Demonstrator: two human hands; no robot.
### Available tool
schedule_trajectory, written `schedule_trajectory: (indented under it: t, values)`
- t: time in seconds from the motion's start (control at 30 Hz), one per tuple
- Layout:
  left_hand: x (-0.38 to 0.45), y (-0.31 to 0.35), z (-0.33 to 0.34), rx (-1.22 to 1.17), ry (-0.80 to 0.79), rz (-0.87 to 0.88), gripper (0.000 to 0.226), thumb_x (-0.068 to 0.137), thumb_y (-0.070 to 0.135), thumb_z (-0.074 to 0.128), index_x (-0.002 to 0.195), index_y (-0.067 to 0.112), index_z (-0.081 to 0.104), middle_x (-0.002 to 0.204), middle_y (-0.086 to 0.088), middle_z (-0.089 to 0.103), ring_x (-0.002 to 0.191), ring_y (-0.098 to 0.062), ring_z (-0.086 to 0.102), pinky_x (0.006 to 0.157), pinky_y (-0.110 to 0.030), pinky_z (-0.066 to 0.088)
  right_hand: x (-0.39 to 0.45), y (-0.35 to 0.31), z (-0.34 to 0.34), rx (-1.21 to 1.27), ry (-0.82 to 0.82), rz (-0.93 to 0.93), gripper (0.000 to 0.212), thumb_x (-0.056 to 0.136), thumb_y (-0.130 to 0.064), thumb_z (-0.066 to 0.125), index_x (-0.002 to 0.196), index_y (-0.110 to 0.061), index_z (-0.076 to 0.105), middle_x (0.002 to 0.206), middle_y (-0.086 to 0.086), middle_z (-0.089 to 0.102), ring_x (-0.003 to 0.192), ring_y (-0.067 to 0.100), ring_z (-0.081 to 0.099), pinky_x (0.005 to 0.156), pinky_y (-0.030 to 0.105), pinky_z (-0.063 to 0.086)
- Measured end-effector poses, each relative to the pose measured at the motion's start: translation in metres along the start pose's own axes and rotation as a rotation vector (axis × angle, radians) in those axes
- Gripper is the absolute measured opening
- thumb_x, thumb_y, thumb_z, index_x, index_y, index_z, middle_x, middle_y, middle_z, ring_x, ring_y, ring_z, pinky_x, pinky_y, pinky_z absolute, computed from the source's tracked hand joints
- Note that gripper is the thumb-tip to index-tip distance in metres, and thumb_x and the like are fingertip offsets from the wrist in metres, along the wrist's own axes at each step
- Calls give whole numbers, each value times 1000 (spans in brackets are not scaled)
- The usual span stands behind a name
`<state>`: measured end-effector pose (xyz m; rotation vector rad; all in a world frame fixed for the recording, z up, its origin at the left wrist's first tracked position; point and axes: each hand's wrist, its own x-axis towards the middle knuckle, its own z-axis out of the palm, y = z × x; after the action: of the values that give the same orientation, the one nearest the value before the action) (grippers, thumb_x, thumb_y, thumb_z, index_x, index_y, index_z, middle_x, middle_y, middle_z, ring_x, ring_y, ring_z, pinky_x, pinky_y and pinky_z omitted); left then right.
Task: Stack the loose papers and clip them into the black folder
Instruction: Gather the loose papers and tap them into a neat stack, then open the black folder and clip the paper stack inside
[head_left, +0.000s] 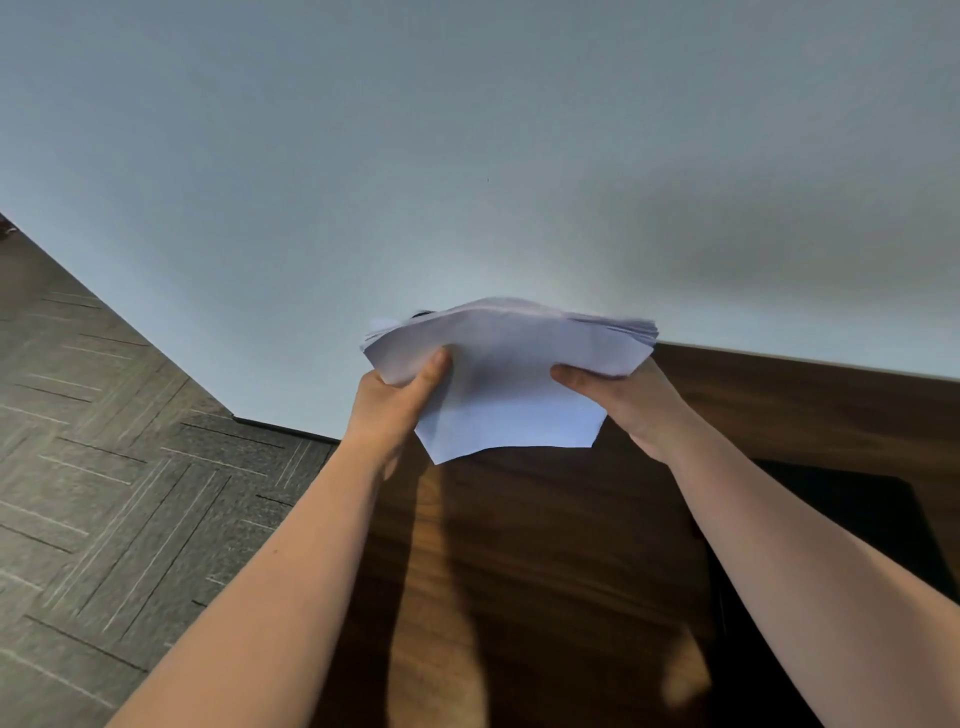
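papers (511, 374) | between left hand (397, 402), right hand (631, 402) | thumbs on top (fingers beneath)

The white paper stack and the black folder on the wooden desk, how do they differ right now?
The white paper stack is held up in the air, gripped by the left hand and right hand; the black folder lies flat on the brown wooden desk, untouched. The stack is bowed and fanned at its edges; the folder looks flat. The stack is fully visible; the right forearm hides part of the folder.
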<state>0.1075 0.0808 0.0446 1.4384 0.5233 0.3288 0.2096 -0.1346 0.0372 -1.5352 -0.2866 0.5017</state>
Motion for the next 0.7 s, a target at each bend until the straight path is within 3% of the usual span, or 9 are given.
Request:
schedule_trajectory:
  t: [0.13,0.27,0.37,0.53,0.7]
  values:
    - [-2,-3,1,5,-56,-24,47,53,42,83,95,24,73,104,3,76,101,-14,70,87,-32,54,-2,1,-1,-29,-24,14,42,66,-27,85,105,-31,70,113,-1,73,108,18,66,100,45,50]
    - [-5,-5,5,13,-29,-37,45,58,40,85,98,23,72,106,0,75,103,-18,70,94,-39,53,-6,2,-2,-44,-8,50,26,73,-32,79,97,-32,69,112,3,72,107,21,66,100,49,49]
    - [-8,5,11,55,14,-57,37,64,37,85,94,19,72,101,-2,76,97,-21,71,87,-38,56,-8,-2,-9,-56,-34,84,24,77,-33,75,100,-28,70,112,2,72,107,22,66,99,46,49]
    - [-13,18,38,128,-38,-122,21,79,36,76,93,21,69,93,6,74,84,-8,71,66,-19,55,-14,-5,-31,24,-7,112,18,83,-16,71,100,-21,71,103,-8,74,102,10,67,94,28,47]
    - [-25,2,75,132,-161,-310,36,79,41,75,105,17,70,108,-3,75,101,-21,70,92,-39,54,-39,8,-71,47,59,211,34,85,-6,67,118,-9,65,115,4,70,108,19,63,92,27,48]
